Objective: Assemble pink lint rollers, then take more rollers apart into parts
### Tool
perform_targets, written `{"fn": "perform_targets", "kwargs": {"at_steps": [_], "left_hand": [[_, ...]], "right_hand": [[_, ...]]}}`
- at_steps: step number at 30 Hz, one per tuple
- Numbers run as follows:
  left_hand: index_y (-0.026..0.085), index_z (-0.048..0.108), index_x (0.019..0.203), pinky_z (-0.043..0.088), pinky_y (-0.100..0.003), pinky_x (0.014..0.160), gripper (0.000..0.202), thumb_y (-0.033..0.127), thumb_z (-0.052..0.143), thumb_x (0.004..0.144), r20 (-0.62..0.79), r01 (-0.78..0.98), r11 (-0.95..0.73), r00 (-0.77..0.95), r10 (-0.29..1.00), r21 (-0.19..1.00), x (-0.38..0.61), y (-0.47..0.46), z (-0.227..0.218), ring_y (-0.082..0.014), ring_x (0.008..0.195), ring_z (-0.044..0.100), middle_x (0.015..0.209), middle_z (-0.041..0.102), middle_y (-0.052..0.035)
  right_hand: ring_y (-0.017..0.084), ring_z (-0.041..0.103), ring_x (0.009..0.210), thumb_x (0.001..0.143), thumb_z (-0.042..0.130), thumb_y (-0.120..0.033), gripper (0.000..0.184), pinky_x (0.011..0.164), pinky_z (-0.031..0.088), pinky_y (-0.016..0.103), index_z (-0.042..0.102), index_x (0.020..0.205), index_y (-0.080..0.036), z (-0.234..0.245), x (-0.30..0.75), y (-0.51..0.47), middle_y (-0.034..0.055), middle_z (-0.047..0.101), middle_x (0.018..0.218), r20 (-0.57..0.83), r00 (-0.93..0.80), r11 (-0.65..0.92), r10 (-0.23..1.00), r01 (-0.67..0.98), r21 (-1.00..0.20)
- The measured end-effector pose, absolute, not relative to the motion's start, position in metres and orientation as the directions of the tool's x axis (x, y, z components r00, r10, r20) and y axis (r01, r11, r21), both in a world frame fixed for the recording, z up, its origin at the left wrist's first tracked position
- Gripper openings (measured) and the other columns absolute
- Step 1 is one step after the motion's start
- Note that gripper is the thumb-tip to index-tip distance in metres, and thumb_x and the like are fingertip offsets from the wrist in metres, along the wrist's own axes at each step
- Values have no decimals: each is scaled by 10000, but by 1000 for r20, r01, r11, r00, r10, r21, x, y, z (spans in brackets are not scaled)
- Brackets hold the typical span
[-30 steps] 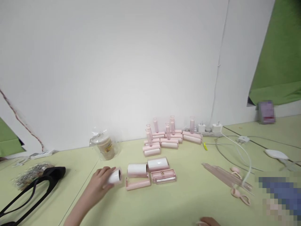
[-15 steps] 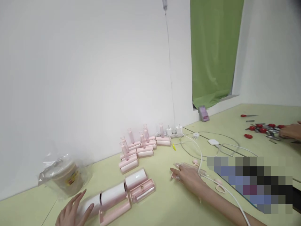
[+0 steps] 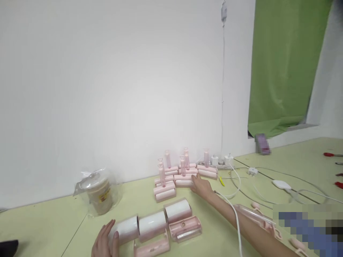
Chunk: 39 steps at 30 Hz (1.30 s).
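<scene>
My left hand (image 3: 104, 242) lies with fingers stretched against the left end of a white roll (image 3: 125, 230), thumb on its near side. Two more large white rolls in pink casings, which look like lint rollers, continue the row: a middle one (image 3: 152, 225) and a right one (image 3: 178, 210). In front lie an open pink casing (image 3: 152, 248) and another with a clear part (image 3: 184, 228). My right hand (image 3: 202, 186) reaches across the table, its bent fingers at the right end of a small pink lint roller (image 3: 183, 181). The fingertips are partly hidden.
Several small pink rollers with upright clear handles (image 3: 162, 175) stand by the wall. A bagged tub (image 3: 100, 196) is at left. White cables, plugs (image 3: 229, 159), a yellow item (image 3: 221, 181) and clear-and-pink parts (image 3: 254, 214) lie right. A white cable crosses near my right forearm.
My right hand has left the clear-and-pink parts at right and moved left and away to the small rollers. My left hand stays by the white roll. The view has turned left.
</scene>
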<state>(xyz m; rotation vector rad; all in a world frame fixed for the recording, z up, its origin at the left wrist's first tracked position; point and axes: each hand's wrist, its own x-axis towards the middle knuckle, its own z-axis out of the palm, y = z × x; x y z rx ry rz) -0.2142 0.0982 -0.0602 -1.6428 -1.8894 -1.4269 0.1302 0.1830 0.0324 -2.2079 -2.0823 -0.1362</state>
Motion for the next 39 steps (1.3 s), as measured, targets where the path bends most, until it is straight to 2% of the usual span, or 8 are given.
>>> {"fn": "perform_targets", "kwargs": {"at_steps": [7,14,22,25,28,30,34,39], "left_hand": [[189,467,1049,297,-466,973,323,365,278,856,697,832,-169,-312,645,529,-211,93,-60,-267,1124,432,1086,549,-108],[162,405,1098,332,-473,962,378,429,292,855,528,654,-170,-399,750,737,-208,88,-52,-273,1123,416,1126,469,-130],[190,486,995,322,-463,956,222,300,358,850,725,696,-468,-110,680,545,-181,60,-31,-263,1103,439,1062,532,-117],[219,473,1086,308,-420,980,254,280,409,848,547,450,-534,114,829,715,-126,34,-18,-239,1142,429,1156,510,-96],[240,218,1325,232,-401,1036,766,289,648,693,304,274,-405,344,888,873,-73,18,-6,-256,1245,296,1345,332,-99],[242,151,1350,249,-379,1022,918,227,708,620,183,227,-307,444,877,924,-50,18,-7,-247,1201,344,1288,372,-96],[206,276,1285,355,-337,910,855,106,704,552,106,145,-183,422,900,972,-27,28,-31,-219,1012,475,1053,453,-57],[181,299,1261,346,-336,924,801,143,712,575,139,186,-209,330,934,960,-16,28,-43,-224,1045,459,1104,452,-77]], "right_hand": [[196,574,925,861,517,-280,297,762,487,398,501,1134,-164,35,122,201,69,545,1129,115,75,-71,991,997,-37],[181,586,882,862,515,-289,272,734,496,376,522,1098,-156,41,130,180,61,567,1081,60,112,-103,992,986,-129],[222,583,765,760,528,-449,414,605,408,304,509,1032,-138,75,163,106,72,617,895,112,86,-52,990,960,-276],[202,581,723,651,601,-435,360,556,368,240,539,942,-231,81,168,55,14,640,848,83,-64,89,995,932,-351],[209,585,740,561,663,-376,371,539,357,222,560,898,-260,67,169,15,-7,650,845,47,-223,223,974,884,-410],[223,589,692,543,668,-359,401,536,352,238,560,910,-241,51,173,1,1,652,794,59,-279,280,958,881,-381],[232,601,702,508,704,-369,475,565,379,254,575,948,-246,29,181,2,13,641,913,122,-322,344,939,870,-353],[185,603,693,707,579,-371,219,565,409,231,593,868,-224,40,169,20,-9,650,774,181,-317,360,931,713,-601]]}}
